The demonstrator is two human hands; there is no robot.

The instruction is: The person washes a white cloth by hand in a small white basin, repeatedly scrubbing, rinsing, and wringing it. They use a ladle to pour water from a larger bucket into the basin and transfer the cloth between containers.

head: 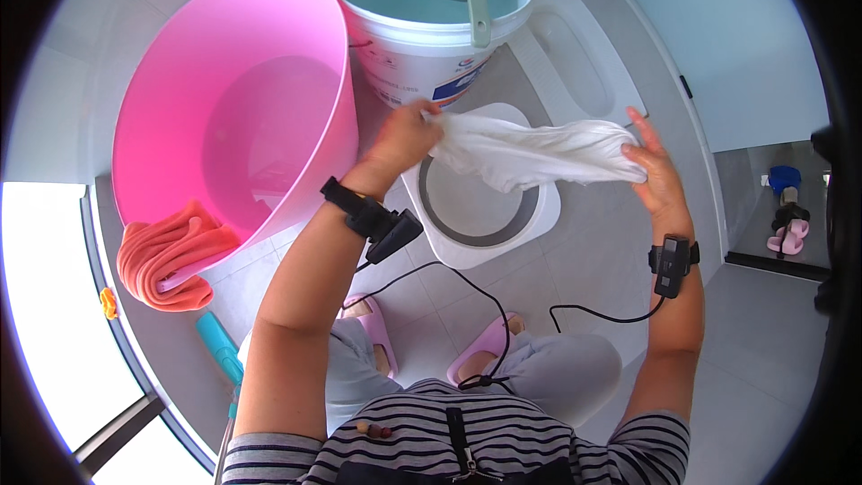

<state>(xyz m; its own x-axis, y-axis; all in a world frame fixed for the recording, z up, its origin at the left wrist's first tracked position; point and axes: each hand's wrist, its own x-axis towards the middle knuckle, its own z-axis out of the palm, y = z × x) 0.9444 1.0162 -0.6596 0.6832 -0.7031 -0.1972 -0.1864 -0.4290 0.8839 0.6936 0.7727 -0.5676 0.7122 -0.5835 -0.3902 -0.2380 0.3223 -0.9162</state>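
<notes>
A white cloth (532,151) is stretched sideways between my two hands, above a white basin (549,212) with a grey inner wall. My left hand (407,135) grips its left end with the fingers closed. At the other end my right hand (650,165) pinches the bunched fabric between thumb and palm, its index finger raised. The cloth hides the rear part of the basin. Whether the basin holds water I cannot tell.
Left stands a large pink tub (168,101) with an orange towel (172,259) over its rim. Behind the basin, a white bucket (411,54) of water carries a grey-green dipper (478,7). A squat toilet (572,54) lies right of the bucket. Black cables (471,283) hang near my feet.
</notes>
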